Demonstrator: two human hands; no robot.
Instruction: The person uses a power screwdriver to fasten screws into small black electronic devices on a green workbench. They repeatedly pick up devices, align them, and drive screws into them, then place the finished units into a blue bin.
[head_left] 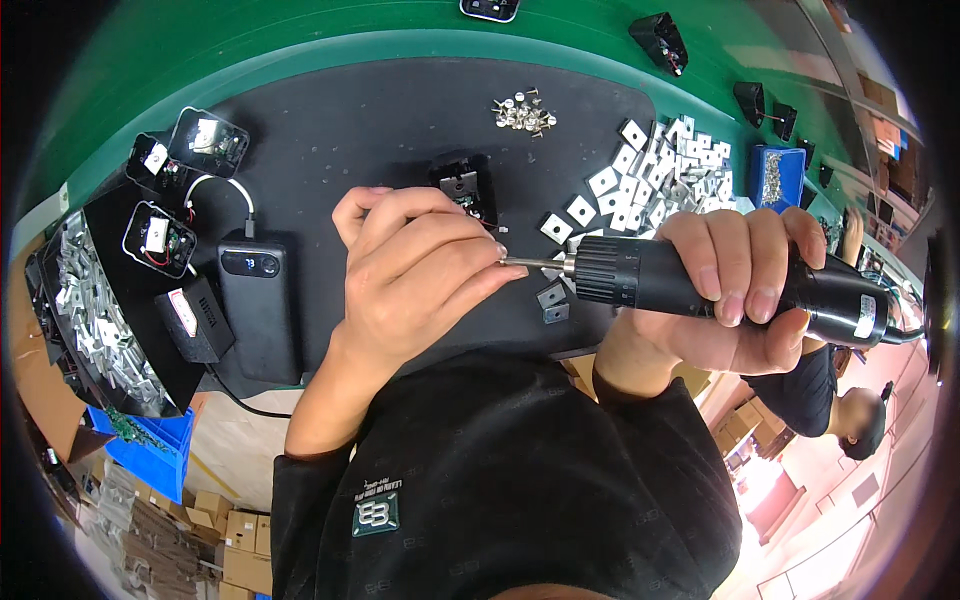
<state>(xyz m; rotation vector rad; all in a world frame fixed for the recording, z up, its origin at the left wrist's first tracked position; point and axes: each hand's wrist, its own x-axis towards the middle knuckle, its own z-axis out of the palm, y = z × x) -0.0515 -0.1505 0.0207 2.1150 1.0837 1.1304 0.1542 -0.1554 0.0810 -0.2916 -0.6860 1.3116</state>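
Note:
My right hand point(745, 285) is wrapped round a black electric screwdriver point(640, 272), held level with its bit pointing left. The thin metal bit point(535, 262) ends at the fingertips of my left hand point(420, 265). Thumb and forefinger of that hand are pinched together at the bit's tip; whatever they hold there is too small to make out. Just beyond the left hand lies an open black housing point(465, 190) with a metal plate inside, partly covered by my fingers. A pile of small screws point(524, 113) rests farther back on the dark mat.
Many square metal plates point(640, 185) spread over the mat's right side, near a blue bin point(778, 175). At left are a power bank point(258, 300), a white cable point(225, 182), several open housings point(208, 143) and a tray of metal parts point(105, 320). Another person point(830, 400) is at right.

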